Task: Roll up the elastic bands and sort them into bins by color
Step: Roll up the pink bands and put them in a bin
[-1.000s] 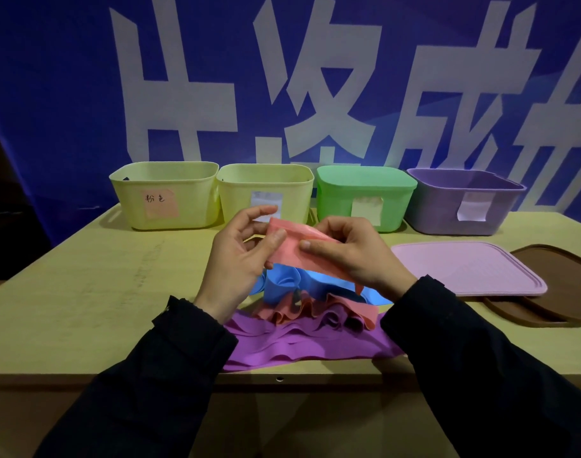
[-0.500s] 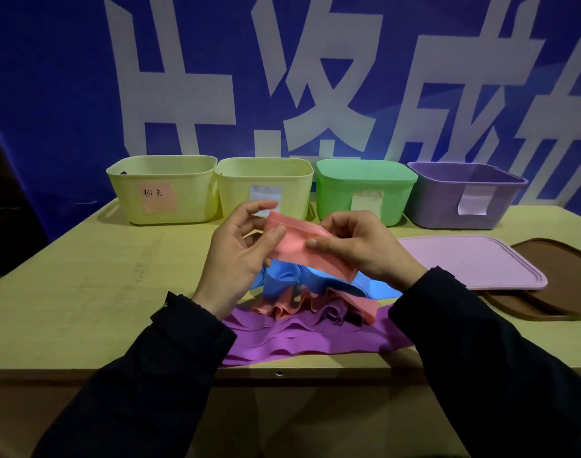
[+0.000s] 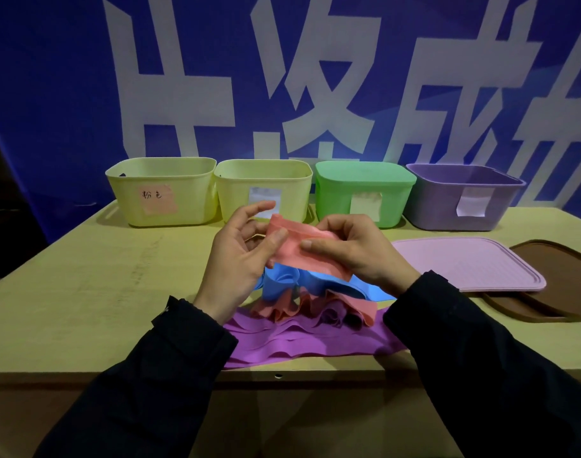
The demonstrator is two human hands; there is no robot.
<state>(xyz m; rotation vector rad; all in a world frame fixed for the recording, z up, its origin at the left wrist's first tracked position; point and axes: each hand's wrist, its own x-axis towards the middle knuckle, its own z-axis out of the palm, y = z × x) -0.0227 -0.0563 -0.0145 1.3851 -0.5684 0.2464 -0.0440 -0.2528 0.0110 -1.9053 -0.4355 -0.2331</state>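
Brown lid (image 3: 566, 279) cut off at right edge

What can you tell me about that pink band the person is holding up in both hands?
The pink band is a flat, wide strip that looks like thin, smooth rubber, salmon-pink and slightly glossy. It is held above the table, slanting down to the right. The left hand pinches its upper left end with the thumb in front; the right hand pinches it near the middle, thumb on its face. Its top edge looks folded over. Its lower right end hangs free over the blue band in the pile below.
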